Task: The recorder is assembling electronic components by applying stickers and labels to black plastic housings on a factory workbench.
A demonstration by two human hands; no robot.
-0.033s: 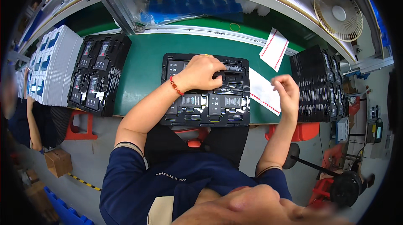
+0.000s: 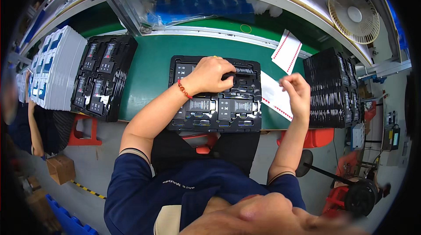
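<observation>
Beneath the left hand [image 2: 214, 76] lies a black tray [image 2: 215, 129] on the green bench [image 2: 147, 72], with flat dark pieces in its compartments; that hand's thumb and fingers are closed on the end of a black flat piece [image 2: 244, 71], which sits tilted at the tray's far right compartment, just right of the fingertips; the right hand [image 2: 299, 96] is raised with curled fingers, and I cannot tell whether its fingertips pinch anything; just left of it lies a white sheet [image 2: 272, 96] with red marks; right of it rises a stack of black trays [image 2: 326, 92].
</observation>
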